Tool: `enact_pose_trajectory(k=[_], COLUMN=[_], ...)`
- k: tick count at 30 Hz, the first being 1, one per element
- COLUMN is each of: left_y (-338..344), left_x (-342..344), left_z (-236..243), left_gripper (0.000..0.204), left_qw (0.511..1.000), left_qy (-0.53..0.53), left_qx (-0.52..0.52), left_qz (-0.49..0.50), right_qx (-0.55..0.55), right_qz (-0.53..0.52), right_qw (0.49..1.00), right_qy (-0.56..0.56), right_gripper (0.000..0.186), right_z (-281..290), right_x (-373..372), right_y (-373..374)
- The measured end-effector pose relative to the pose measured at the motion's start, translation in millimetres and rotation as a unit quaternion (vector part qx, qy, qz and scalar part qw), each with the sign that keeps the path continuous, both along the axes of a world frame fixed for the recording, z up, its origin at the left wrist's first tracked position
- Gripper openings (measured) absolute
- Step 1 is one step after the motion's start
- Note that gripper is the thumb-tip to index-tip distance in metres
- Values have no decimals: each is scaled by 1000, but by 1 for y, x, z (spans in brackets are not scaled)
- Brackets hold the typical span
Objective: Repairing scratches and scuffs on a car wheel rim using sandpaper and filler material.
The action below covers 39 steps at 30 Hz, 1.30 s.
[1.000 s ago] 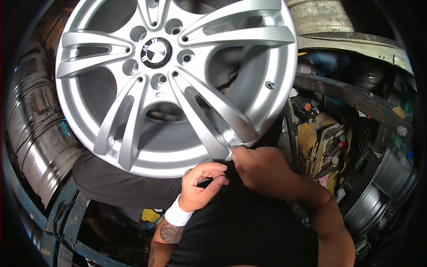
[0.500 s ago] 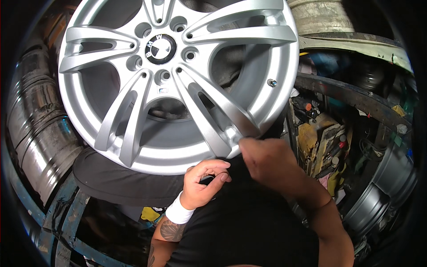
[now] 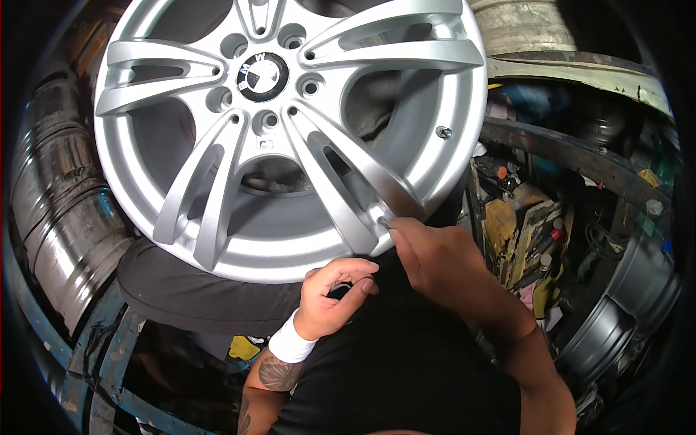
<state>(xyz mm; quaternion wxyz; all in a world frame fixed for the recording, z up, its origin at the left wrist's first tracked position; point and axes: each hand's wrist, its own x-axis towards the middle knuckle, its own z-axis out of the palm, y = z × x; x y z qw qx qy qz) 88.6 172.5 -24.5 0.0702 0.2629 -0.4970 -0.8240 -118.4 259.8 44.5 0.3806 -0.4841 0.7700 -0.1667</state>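
A silver alloy wheel rim (image 3: 254,257) with paired spokes lies face up before me. Its round black-and-white centre cap (image 3: 263,77) sits amid the bolt holes, and a valve stem (image 3: 444,133) shows at the right. My right hand (image 3: 442,261) is pinched at the outer end of the lower-right spoke pair; whatever its fingertips hold is too small to make out. Below the wheel's lower edge, my left hand (image 3: 330,297) is curled, thumb towards the fingers. A dark patch shows inside its curl, and I cannot tell what it is. A white band circles that wrist.
Under the wheel is a black padded surface (image 3: 210,297). Stacked metal rims (image 3: 58,210) stand at the left beside a blue metal frame (image 3: 109,341). On the right are a cluttered box (image 3: 518,243) of bottles and tools, a dark metal bar (image 3: 573,148) and more silver rims (image 3: 598,333).
My right hand has shifted slightly up and left at the spoke end and looks less blurred. My left hand and the wheel have barely moved.
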Motion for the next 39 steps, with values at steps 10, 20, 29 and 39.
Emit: enact_pose_trajectory(k=[10, 20, 29, 39], left_y=[-1, -1, -1, -2], left_x=[-1, -3, -2, -4], left_z=[-1, -1, -2, 2], left_gripper=[24, 25, 22, 23], left_qw=[1000, 1000, 1000, 1000], left_qy=[7, 10, 11, -11], left_qx=[-21, -27, -29, -3], left_qz=[3, 0, -3, -12], right_qx=[50, 48, 69, 12], right_qz=[27, 126, 137, 105], right_qw=[998, 986, 987, 992], right_qy=[19, 93, 45, 75], right_gripper=[19, 24, 22, 22], right_z=[-13, -10, 4, -9], right_x=[7, 12, 0, 5], right_y=[5, 2, -3, -2])
